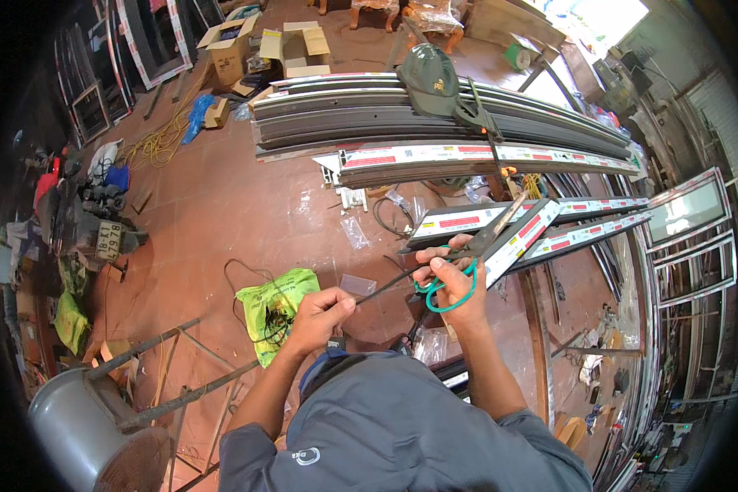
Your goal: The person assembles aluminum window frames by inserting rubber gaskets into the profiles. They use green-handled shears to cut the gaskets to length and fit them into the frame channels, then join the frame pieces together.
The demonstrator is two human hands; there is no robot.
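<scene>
My left hand (320,318) is closed, pinching a thin black strip (389,284) between thumb and fingers. The strip runs taut, slanting up to the right toward my other hand. My right hand (459,287) is closed on a pair of scissors (449,302) with green loop handles. The blades point up and away to the right, over the end of a dark frame profile (523,238) with white-and-red film. Whether the right fingers also grip the strip's far end, I cannot tell. Beside my left hand lies a yellow-green plastic bag (291,284) with thin black pieces in it.
Ahead, a stack of dark profiles (344,123) carries a cap (429,82) and a clamp (471,115). A grey drum-shaped fan (86,430) and metal bars stand at the lower left. Cardboard boxes (306,51) sit at the back; window frames (689,209) lean at the right.
</scene>
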